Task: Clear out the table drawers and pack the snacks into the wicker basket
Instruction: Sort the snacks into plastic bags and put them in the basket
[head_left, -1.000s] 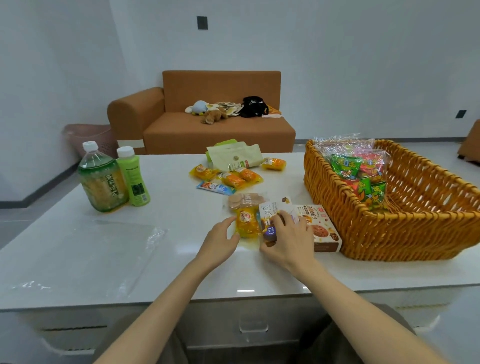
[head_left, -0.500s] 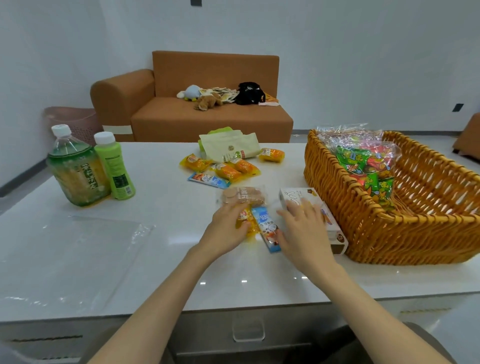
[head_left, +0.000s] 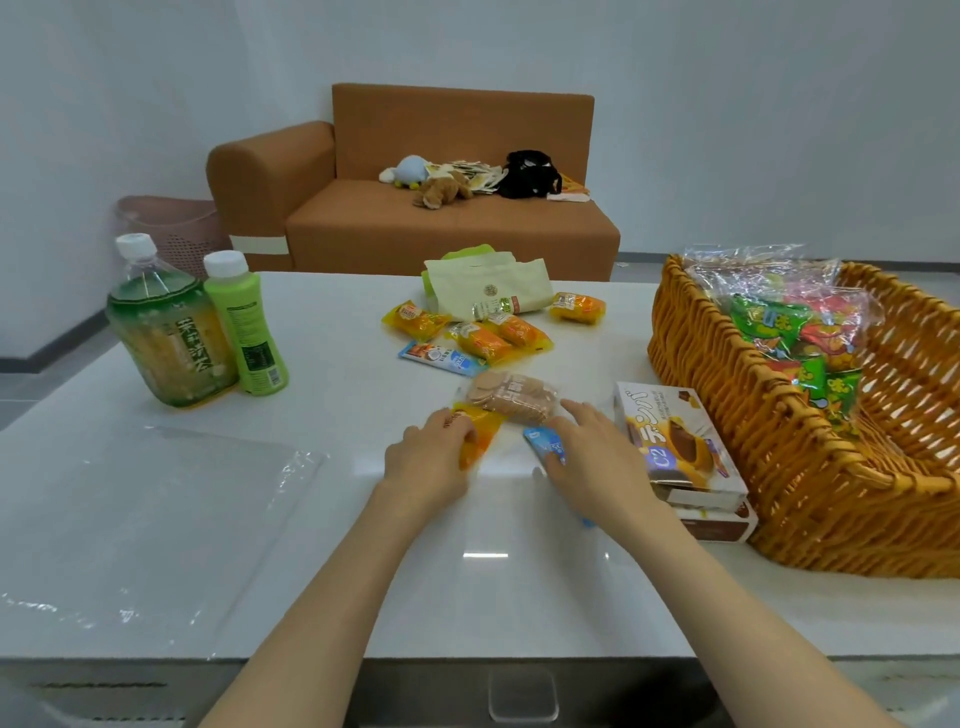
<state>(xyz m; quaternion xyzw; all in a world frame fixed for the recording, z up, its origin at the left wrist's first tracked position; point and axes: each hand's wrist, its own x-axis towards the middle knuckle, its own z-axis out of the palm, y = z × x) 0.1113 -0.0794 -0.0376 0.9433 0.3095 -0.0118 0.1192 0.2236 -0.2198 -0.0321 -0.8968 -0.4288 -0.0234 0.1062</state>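
The right hand (head_left: 597, 460) lies over the blue packet (head_left: 544, 445), so only little bits of it peek out. The left hand (head_left: 431, 460) covers part of the yellow packet (head_left: 482, 434); I cannot tell if the fingers pinch it. Near the right edge of the table (head_left: 363, 571), the lower box (head_left: 722, 526) is mostly hidden under the top box (head_left: 670, 441). The wicker basket (head_left: 779, 478) is cut off by the picture's right side. Its wall hides the bottom of the clear snack bag (head_left: 789, 332). The words on the orange packets (head_left: 480, 343) are too tiny to read.
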